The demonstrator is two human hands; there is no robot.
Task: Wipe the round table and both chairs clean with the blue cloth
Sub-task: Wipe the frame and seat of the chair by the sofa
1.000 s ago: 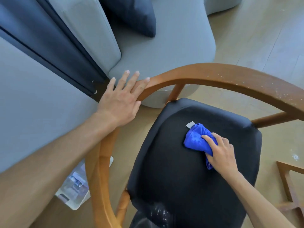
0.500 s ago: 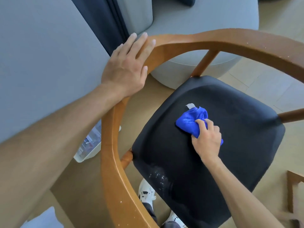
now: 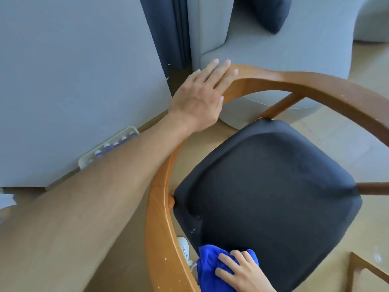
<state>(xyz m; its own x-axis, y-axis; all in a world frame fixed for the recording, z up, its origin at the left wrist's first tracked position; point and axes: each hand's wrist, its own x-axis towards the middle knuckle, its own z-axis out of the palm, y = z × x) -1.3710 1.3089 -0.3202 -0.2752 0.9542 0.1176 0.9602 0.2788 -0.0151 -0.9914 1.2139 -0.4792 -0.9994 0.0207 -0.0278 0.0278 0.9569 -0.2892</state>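
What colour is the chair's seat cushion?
Black: the padded chair seat cushion within the curved wooden frame, clearest in the head view.

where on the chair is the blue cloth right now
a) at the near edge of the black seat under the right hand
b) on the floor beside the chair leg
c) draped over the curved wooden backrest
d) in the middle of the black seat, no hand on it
a: the blue cloth lies bunched at the near edge of the black seat, with the right hand on it, while the left hand rests flat on the wooden backrest.
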